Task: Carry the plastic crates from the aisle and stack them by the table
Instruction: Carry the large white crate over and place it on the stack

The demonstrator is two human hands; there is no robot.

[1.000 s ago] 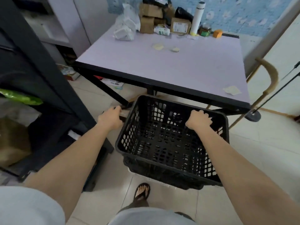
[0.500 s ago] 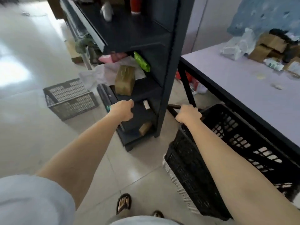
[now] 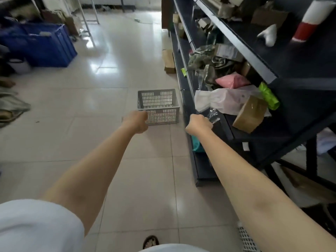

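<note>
A grey slotted plastic crate point(image 3: 160, 104) stands on the tiled aisle floor, close beside the dark shelving unit point(image 3: 272, 73). Both my arms stretch forward toward it. My left hand point(image 3: 137, 121) is curled into a loose fist and overlaps the crate's near left corner in the view; contact cannot be told. My right hand point(image 3: 199, 123) is also curled shut, empty, just right of the crate and in front of the shelf edge. A corner of a white slotted crate point(image 3: 246, 240) shows at the bottom right.
The shelving on the right holds a cardboard box point(image 3: 250, 114), a white bag point(image 3: 220, 100), a pink bag point(image 3: 231, 80) and other clutter. A large blue bin point(image 3: 47, 44) stands at the far left. A flat cardboard piece point(image 3: 168, 60) leans by the shelf base.
Both hands have let go of the black crate, which has left the view along with the table. The view has swung left down the aisle, and the grey crate now lies straight ahead.
</note>
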